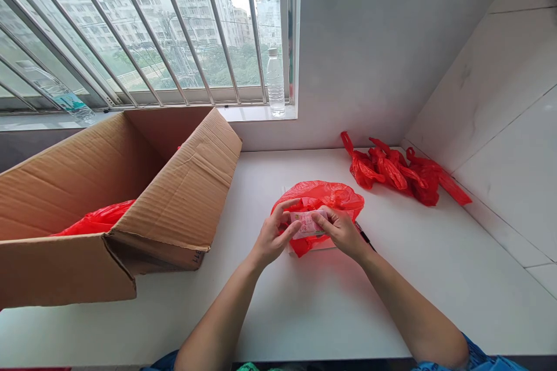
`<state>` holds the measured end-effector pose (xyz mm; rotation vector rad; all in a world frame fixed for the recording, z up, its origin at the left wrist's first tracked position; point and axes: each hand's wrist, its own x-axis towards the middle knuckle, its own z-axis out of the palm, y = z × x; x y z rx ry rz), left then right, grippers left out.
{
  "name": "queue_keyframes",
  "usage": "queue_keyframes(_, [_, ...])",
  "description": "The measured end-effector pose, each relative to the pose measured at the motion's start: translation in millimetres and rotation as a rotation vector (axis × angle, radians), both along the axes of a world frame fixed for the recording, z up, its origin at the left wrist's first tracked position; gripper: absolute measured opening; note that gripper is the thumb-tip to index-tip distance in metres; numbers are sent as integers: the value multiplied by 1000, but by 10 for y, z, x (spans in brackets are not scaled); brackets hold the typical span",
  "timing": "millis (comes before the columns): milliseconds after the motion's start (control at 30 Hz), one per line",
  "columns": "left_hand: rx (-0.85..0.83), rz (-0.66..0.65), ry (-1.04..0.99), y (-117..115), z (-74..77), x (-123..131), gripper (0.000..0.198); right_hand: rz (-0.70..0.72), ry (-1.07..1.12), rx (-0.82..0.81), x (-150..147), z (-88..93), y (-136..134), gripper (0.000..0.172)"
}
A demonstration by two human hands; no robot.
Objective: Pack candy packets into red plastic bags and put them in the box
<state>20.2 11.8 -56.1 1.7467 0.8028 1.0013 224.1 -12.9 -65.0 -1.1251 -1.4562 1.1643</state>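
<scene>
A red plastic bag (pixel 324 196) lies in the middle of the white table (pixel 304 301). Both hands meet over its near edge. My left hand (pixel 273 235) and my right hand (pixel 342 232) pinch a small pink packet (pixel 307 224) between fingers and thumbs, one hand on each end. The packet sits just above the bag's mouth. A white sheet shows under the bag, and a dark pen (pixel 364 237) lies right beside my right wrist.
A large open cardboard box (pixel 174 197) fills the left side, with red bags (pixel 98 220) inside. More crumpled red bags (pixel 398 171) lie at the back right by the tiled wall. A water bottle (pixel 275 82) stands on the windowsill.
</scene>
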Motion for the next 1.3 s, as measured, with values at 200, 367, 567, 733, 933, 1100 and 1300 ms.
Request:
queue_keyframes(200, [72,93,41,44,-39,-30,24,-23,2,-45,-15,52,-12,47])
queue_keyframes(367, [116,97,37,42,-43,-25,22,-57,31,-46,-31,89,-33,49])
queue_keyframes(567, [160,96,42,45,-52,-34,22,-51,98,-25,-33,62,-29,49])
queue_keyframes(733, [221,126,66,52,-69,-47,24,-38,86,-11,-10,44,5,53])
queue_keyframes(933, [264,129,162,48,-63,-46,28,12,36,-72,-1,153,-25,35])
queue_keyframes(1100, [247,147,183,47,-53,-45,22,-25,59,-91,-9,150,-22,30])
queue_keyframes(1300, [254,156,191,35,-36,-43,16,-22,73,-71,-20,149,-27,24])
